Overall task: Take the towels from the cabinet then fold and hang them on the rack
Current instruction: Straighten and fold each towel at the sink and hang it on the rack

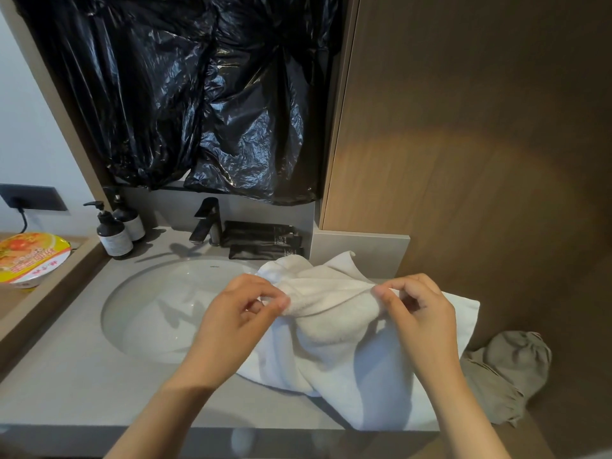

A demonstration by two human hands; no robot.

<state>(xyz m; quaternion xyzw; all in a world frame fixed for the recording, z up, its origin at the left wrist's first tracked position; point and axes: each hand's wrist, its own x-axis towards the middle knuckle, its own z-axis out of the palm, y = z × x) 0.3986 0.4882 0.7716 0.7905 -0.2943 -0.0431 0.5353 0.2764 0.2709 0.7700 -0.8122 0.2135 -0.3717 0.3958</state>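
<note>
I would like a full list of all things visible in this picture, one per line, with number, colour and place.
towel: one, white, on the countertop, right of the basin, one edge lifted
countertop: one, grey, foreground
sink basin: one, white, set in the countertop
faucet: one, black, behind the basin
pump bottles: two, dark with pale labels, back left
toiletry tubes: count unclear, black, right of the faucet
plastic sheet: one, black, hanging above the faucet
noodle bowl: one, yellow, far left ledge
wall socket: one, black, left wall
cloth: one, grey, crumpled, lower right
wood panel: one, brown, right side
left hand: pinches the towel's lifted edge
right hand: pinches the same edge
</note>
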